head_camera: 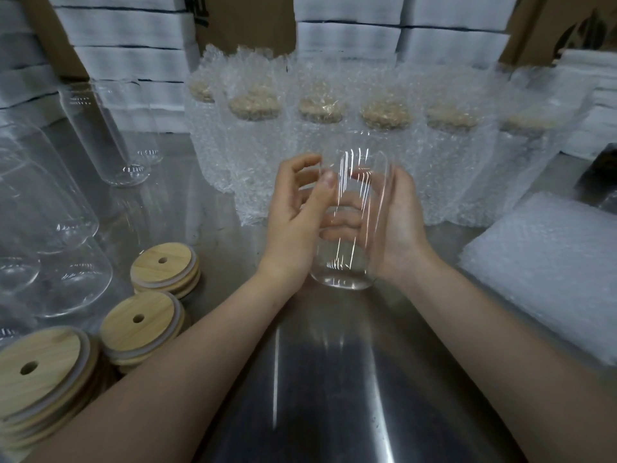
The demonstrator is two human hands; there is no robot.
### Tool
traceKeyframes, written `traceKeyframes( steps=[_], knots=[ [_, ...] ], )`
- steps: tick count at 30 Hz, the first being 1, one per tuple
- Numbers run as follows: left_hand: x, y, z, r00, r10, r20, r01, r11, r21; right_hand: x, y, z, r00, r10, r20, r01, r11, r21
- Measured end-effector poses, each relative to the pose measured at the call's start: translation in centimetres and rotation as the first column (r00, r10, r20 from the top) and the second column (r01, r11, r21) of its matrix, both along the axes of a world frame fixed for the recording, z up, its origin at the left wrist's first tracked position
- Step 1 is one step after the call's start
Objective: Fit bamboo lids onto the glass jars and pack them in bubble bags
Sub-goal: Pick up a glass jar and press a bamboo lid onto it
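Closest to us is the shiny table (334, 379), with our two arms lying over it. Past them we hold one jar (347, 262) in both hands. Our left hand (290, 225) holds its left side, with the thumb pressed on the front of the glass. Our right hand (404, 225) cups its right side, and its fingers curl round the back.

The jar has no lid on. Its flat bottom is the end near us, and its open mouth is the far end, pointing up and away from us. So its long way runs from us toward the far side, leaning a little. We cannot tell if the bottom touches the table.

We think a good part of the job is done. Behind the jar stands a row of packed jars (320, 128), each with a lid on and a bubble bag around it.

A lot is left too. To the left of the jar wait bare jars (50, 212), and nearer us on that side are piles of lids (43, 372). To the right of the jar lies a pile of flat bubble bags (541, 272). This jar needs a lid next, then a bag.
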State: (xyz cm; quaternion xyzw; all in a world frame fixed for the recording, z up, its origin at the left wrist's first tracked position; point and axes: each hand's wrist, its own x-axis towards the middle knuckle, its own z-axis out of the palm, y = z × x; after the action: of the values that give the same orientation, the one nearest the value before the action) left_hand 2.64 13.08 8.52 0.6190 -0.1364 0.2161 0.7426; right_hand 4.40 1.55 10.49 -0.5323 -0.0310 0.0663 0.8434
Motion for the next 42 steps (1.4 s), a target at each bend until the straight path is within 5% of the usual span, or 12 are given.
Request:
traceKeyframes(
  steps=[6, 10, 19, 24, 31, 36, 42],
  knots=[
    [-0.7, -1.1, 0.0, 0.988, -0.121, -0.097, 0.130, 0.988, 0.084, -0.3, 0.9, 0.2, 0.956, -0.214, 0.199, 0.244, 0.960, -0.140],
    [-0.7, -0.6, 0.4, 0.967, -0.186, -0.177, 0.179, 0.982, -0.054, -0.6, 1.5, 0.2, 0.939, -0.223, 0.261, 0.280, 0.938, -0.205],
    [-0.8, 0.1, 0.8, 0.872, -0.453, -0.187, 0.414, 0.885, -0.215, -0.3, 0.5, 0.9, 0.969, -0.183, 0.165, 0.217, 0.951, -0.221],
    [-1.1, 0.1, 1.1, 0.801, -0.562, -0.208, 0.492, 0.815, -0.307, -0.2, 0.0, 0.5, 0.982, -0.160, 0.101, 0.169, 0.981, -0.091],
    [-0.2, 0.0, 0.9, 0.824, -0.531, -0.196, 0.432, 0.814, -0.389, -0.6, 0.5, 0.6, 0.999, -0.010, -0.041, 0.011, 0.999, 0.031],
    [0.2, 0.5, 0.4, 0.973, -0.145, -0.181, 0.119, 0.981, -0.151, -0.7, 0.5, 0.5, 0.993, -0.006, -0.117, 0.010, 0.999, 0.033],
    [-0.5, -0.3, 1.1, 0.951, -0.243, -0.192, 0.225, 0.968, -0.110, -0.7, 0.5, 0.9, 0.991, -0.131, 0.028, 0.131, 0.991, -0.001]
  ],
)
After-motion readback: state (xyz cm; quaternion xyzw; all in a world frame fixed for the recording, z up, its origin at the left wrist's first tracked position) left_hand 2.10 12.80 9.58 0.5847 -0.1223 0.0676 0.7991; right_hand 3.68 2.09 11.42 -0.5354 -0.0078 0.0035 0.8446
